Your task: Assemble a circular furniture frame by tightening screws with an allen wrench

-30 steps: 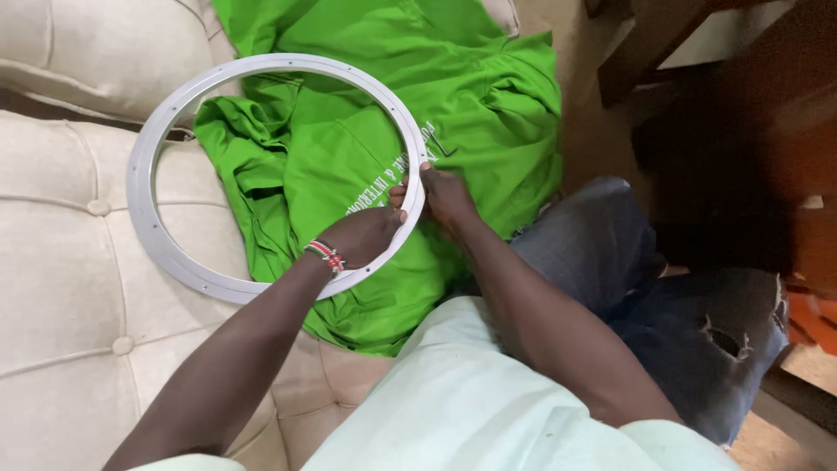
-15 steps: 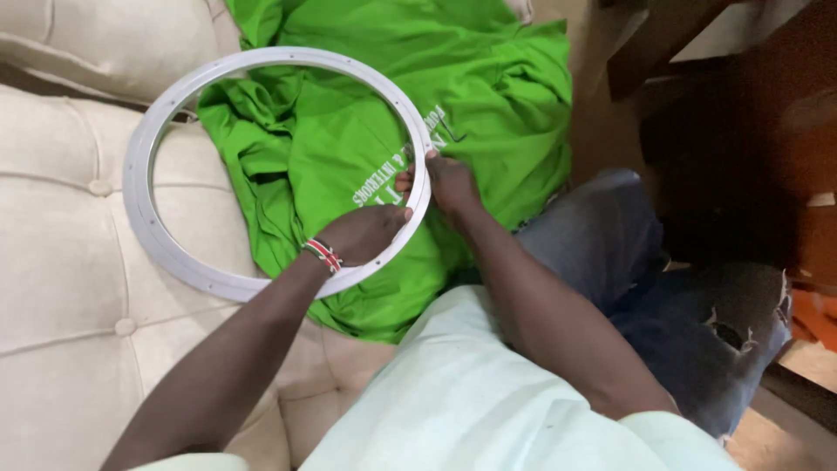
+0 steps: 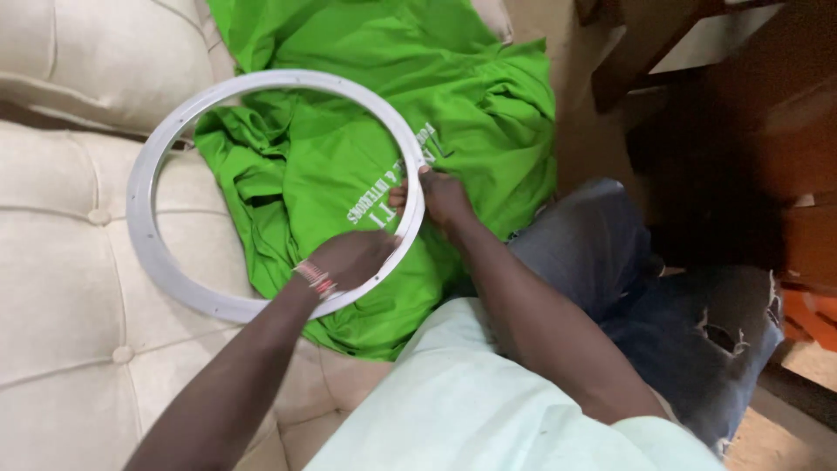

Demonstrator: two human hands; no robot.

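You press the grey hoop ring (image 3: 153,235) onto the green shirt (image 3: 340,166), left hand (image 3: 353,257) and right hand (image 3: 445,196) fingers clamped on its rim; next, smooth the fabric taut.

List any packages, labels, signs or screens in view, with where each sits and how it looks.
No packages, signs or screens.
White block lettering: printed on the green shirt on the cream sofa, inside the near edge of the grey ring, between the left hand and right hand.

The green shirt (image 3: 384,131) runs off the top edge.
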